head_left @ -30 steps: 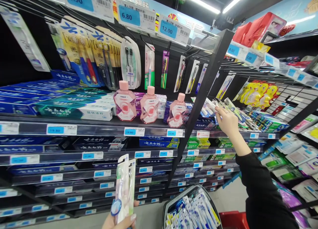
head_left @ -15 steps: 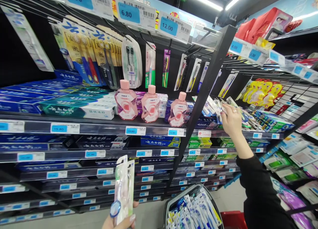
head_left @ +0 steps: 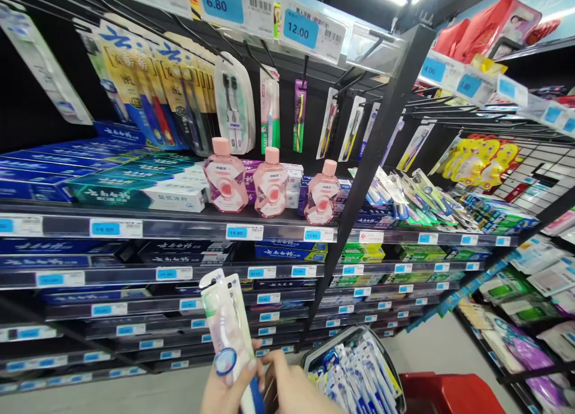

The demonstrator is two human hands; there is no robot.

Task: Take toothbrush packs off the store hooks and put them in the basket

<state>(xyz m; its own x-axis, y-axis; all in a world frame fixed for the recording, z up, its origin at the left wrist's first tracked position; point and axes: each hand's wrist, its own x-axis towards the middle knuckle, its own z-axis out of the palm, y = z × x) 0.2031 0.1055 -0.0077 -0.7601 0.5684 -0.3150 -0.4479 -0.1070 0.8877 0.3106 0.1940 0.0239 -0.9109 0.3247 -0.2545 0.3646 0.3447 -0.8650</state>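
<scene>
The left hand (head_left: 224, 392) grips packaged toothbrushes (head_left: 223, 315), the right hand (head_left: 296, 385) close beside it

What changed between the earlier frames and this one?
The right hand came off the shelf packs and moved down and left, beside the left hand; whether it holds anything is hidden. The left hand still grips its toothbrushes, now leaning left. The bottles stayed put.
</scene>
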